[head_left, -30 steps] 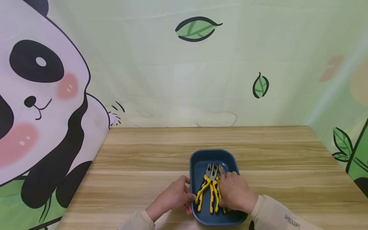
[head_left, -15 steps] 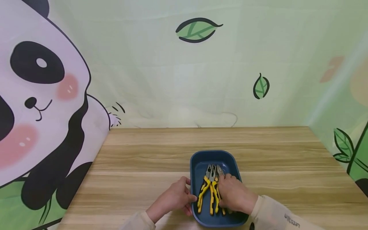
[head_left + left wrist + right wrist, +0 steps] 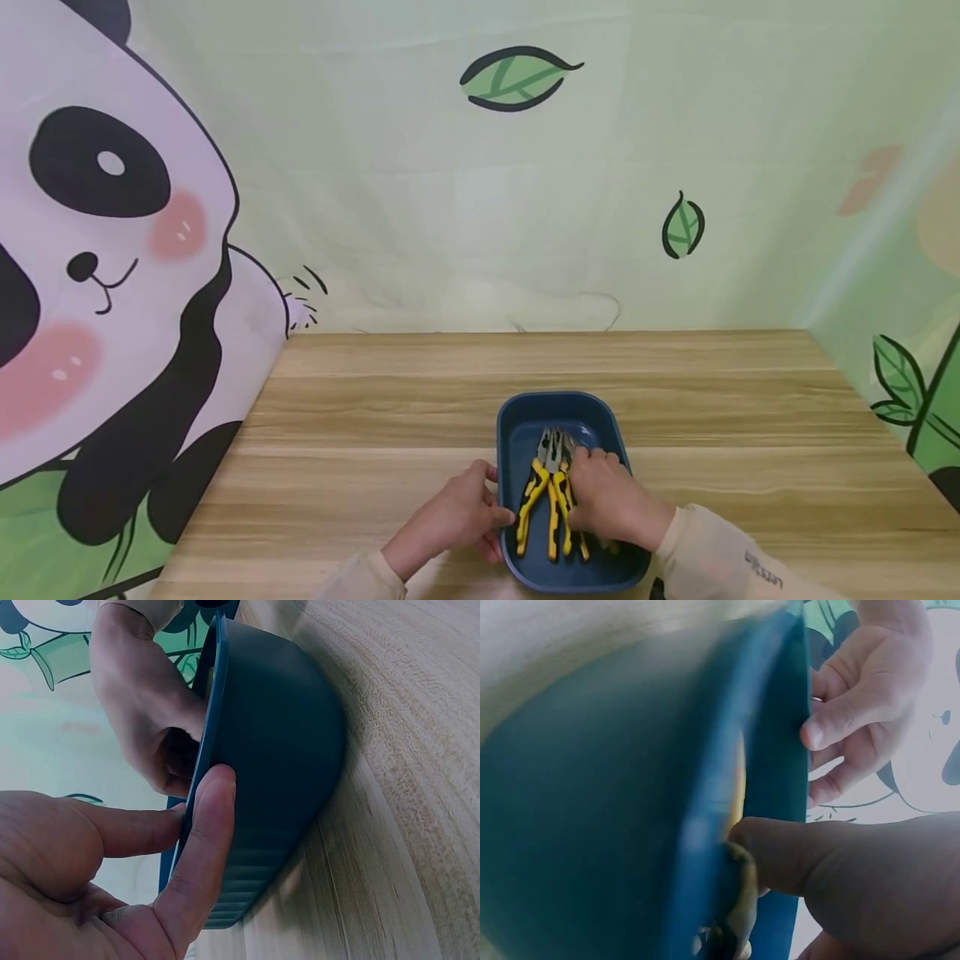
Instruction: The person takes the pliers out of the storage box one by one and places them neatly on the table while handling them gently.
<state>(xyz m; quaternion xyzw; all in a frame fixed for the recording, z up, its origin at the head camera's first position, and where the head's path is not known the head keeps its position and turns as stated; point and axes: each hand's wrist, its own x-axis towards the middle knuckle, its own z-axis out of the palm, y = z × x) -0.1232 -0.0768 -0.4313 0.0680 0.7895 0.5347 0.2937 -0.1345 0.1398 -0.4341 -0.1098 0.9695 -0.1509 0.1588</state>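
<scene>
Inside the blue tray (image 3: 555, 397) lie a few pairs of pliers (image 3: 563, 500), close together, their grey metal noses (image 3: 553, 454) pointing to the far end and their yellow and black handles (image 3: 522, 533) toward the near end. They look stiff and hard to break, and each pair is probably a bit heavy for its size, mostly up at the nose. The handles seem rubbery, so they should not slip much, and a good place to hold is high up, around both handles (grab just one, and the pair may swing wide). The right hand (image 3: 609, 500) has its fingers curled around the pair at the tray's right side, thumb against a handle; how tight that is, I cannot tell. The left hand (image 3: 468, 504) pinches the tray's left rim between thumb and fingers. The tray looks like light plastic, so it might slide without that pinch. Under it is a wooden table (image 3: 360, 417), and behind hangs a pale green cloth (image 3: 390, 167) with a big panda (image 3: 150, 317).
</scene>
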